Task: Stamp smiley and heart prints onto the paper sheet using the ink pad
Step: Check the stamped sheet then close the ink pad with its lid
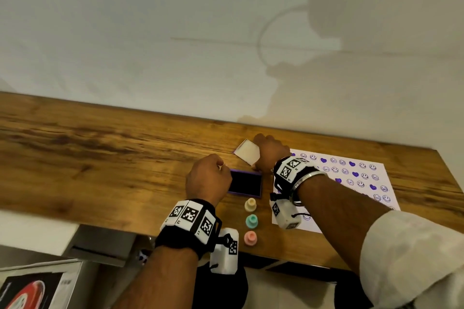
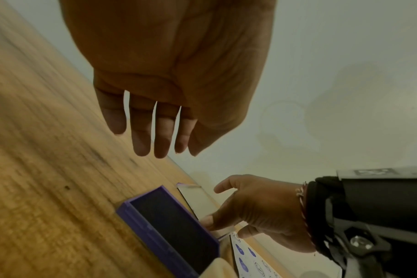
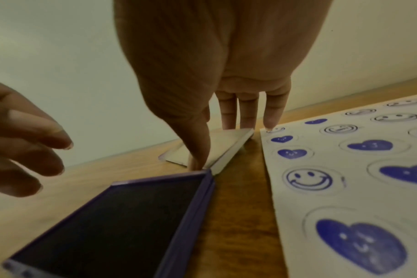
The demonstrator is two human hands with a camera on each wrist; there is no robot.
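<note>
While the head view hides the fingers, wrist views show the right hand grip pinching the clear lid and the left hand released above the ink pad.

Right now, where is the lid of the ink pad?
In the head view the lid lies on the wooden table just behind the open ink pad, left of the paper sheet, under the right hand.
</note>
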